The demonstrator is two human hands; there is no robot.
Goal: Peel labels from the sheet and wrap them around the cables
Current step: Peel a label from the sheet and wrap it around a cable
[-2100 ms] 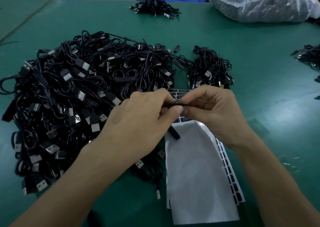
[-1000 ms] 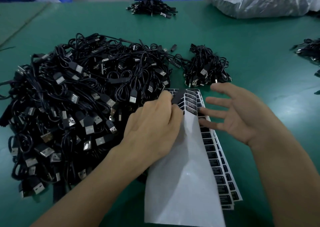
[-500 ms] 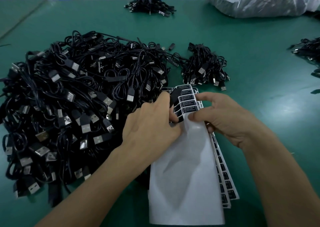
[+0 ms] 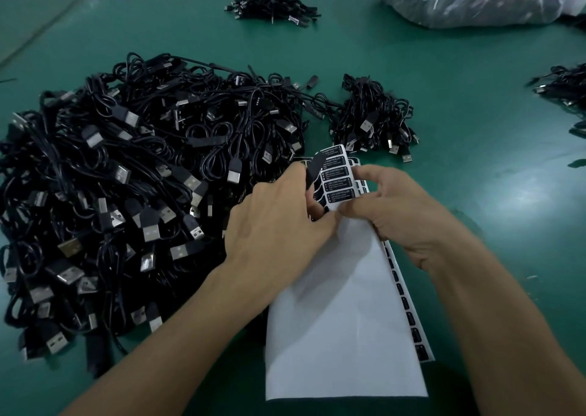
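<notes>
So my right hand [image 4: 402,212] is gripping the far end of the label sheet [image 4: 336,304], curling it up off the desk [image 4: 475,114]. My left hand [image 4: 279,225] pinches one black label [image 4: 312,170] that's half lifted off it, right between my hands. The big cable pile [image 4: 126,177] sits just left of my left hand, and a smaller bundle [image 4: 371,120] lies a bit past my fingertips.

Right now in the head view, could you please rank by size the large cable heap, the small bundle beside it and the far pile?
1. large cable heap
2. small bundle
3. far pile, farther away, so this rank is unsure
</notes>
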